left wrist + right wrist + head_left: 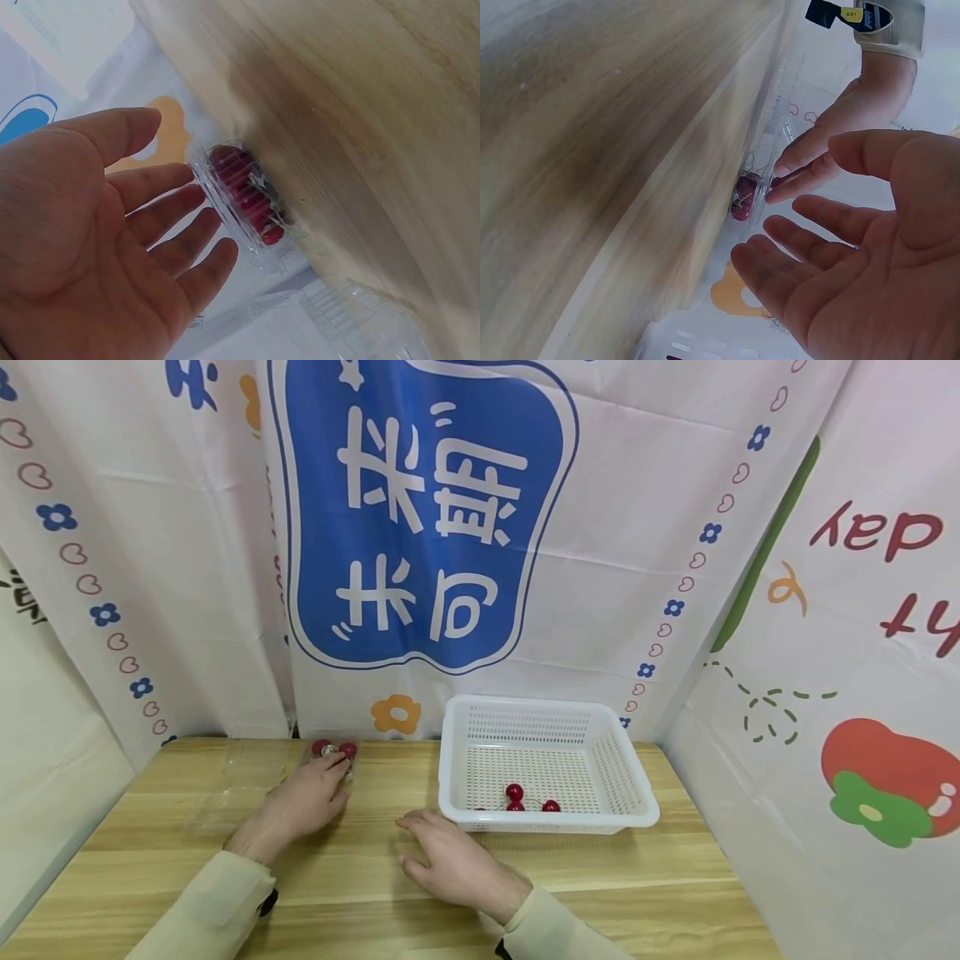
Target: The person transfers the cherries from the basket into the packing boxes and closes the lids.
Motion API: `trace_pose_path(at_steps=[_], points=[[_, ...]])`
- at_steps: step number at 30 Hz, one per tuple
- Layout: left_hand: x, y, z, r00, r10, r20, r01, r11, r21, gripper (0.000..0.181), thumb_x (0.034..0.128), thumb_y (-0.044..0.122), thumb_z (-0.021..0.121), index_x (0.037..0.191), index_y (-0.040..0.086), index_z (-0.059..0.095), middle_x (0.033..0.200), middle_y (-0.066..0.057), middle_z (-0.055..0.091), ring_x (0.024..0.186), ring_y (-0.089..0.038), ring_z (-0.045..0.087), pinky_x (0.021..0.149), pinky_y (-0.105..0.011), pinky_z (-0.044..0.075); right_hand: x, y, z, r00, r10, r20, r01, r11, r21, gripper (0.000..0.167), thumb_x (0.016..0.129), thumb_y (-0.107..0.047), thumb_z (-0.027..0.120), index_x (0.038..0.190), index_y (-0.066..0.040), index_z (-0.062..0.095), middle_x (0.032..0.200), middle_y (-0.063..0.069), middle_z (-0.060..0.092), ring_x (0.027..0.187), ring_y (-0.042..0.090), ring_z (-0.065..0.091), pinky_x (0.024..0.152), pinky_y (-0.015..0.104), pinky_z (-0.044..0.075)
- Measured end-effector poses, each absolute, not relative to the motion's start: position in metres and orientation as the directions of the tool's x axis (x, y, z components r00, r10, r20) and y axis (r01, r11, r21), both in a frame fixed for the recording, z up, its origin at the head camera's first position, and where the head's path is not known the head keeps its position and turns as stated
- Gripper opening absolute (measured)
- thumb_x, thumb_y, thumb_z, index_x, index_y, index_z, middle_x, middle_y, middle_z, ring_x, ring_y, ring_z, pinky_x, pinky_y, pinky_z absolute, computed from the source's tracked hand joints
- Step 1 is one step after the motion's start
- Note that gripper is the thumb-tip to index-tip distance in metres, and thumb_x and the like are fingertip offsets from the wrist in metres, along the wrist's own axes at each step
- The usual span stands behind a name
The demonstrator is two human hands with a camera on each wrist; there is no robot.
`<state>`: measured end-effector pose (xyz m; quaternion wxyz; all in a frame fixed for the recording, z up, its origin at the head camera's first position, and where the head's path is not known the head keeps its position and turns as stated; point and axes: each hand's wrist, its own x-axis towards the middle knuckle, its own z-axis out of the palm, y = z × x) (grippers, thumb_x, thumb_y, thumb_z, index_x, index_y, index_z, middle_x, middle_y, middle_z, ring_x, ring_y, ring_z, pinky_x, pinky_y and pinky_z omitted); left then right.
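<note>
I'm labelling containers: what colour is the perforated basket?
The perforated basket is white, shown best in the head view.

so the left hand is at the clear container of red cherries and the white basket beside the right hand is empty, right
Not quite: the white basket beside the right hand is not empty. The head view shows a few red cherries in it. The left hand is indeed at the clear container of cherries.
</note>
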<state>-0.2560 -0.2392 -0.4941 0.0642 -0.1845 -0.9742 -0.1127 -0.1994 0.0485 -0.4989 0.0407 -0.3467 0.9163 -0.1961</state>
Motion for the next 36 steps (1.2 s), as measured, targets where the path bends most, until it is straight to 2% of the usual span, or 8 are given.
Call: trace_pose_path(at_steps=[13, 18, 26, 31, 36], points=[[-0.243, -0.25, -0.486, -0.937, 0.303, 0.176, 0.341, 0.903, 0.262, 0.056, 0.1136, 0.019, 0.074, 0.157, -0.015, 0.063, 0.164, -0.04, 0.063, 0.15, -0.065, 0.063, 0.125, -0.079, 0.055, -0.195, 0.049, -0.495, -0.74, -0.667, 0.088, -0.656, 0.686, -0.315, 0.054, 0.116, -0.03, 0.074, 0.166, -0.011, 0.065, 0.171, 0.006, 0.067, 0.159, 0.022, 0.065, 0.137, 0.037, 0.054], [-0.238, -0.259, -0.481, -0.94, 0.291, 0.178, 0.331, 0.905, 0.267, 0.058, 0.1134, 0.019, 0.073, 0.159, -0.015, 0.061, 0.165, -0.042, 0.06, 0.151, -0.067, 0.06, 0.127, -0.082, 0.052, -0.193, 0.05, -0.492, -0.697, -0.705, 0.133, -0.714, 0.664, -0.222, 0.054, 0.117, -0.034, 0.073, 0.166, -0.012, 0.064, 0.172, 0.005, 0.066, 0.158, 0.021, 0.065, 0.136, 0.036, 0.055], [-0.229, -0.281, -0.477, -0.945, 0.271, 0.185, 0.311, 0.918, 0.245, 0.06, 0.1101, 0.017, 0.078, 0.159, -0.013, 0.062, 0.164, -0.042, 0.061, 0.146, -0.068, 0.064, 0.124, -0.082, 0.054, -0.19, 0.05, -0.489, -0.607, -0.769, 0.198, -0.793, 0.602, -0.094, 0.058, 0.118, -0.042, 0.071, 0.168, -0.014, 0.062, 0.173, 0.004, 0.065, 0.161, 0.02, 0.064, 0.138, 0.04, 0.053], [-0.224, -0.297, -0.477, -0.939, 0.278, 0.203, 0.321, 0.922, 0.219, 0.063, 0.1056, 0.017, 0.085, 0.157, -0.013, 0.064, 0.16, -0.041, 0.064, 0.141, -0.066, 0.067, 0.121, -0.082, 0.056, -0.188, 0.049, -0.488, -0.551, -0.8, 0.238, -0.821, 0.57, 0.015, 0.059, 0.119, -0.049, 0.069, 0.167, -0.016, 0.063, 0.17, 0.002, 0.068, 0.16, 0.017, 0.064, 0.136, 0.038, 0.055], [-0.219, -0.311, -0.478, -0.933, 0.298, 0.202, 0.336, 0.923, 0.19, 0.062, 0.1036, 0.021, 0.089, 0.152, -0.012, 0.067, 0.154, -0.041, 0.068, 0.136, -0.065, 0.07, 0.117, -0.082, 0.058, -0.184, 0.049, -0.487, -0.526, -0.812, 0.254, -0.824, 0.56, 0.086, 0.061, 0.117, -0.053, 0.069, 0.167, -0.017, 0.064, 0.169, 0.0, 0.069, 0.16, 0.016, 0.064, 0.134, 0.035, 0.056]])
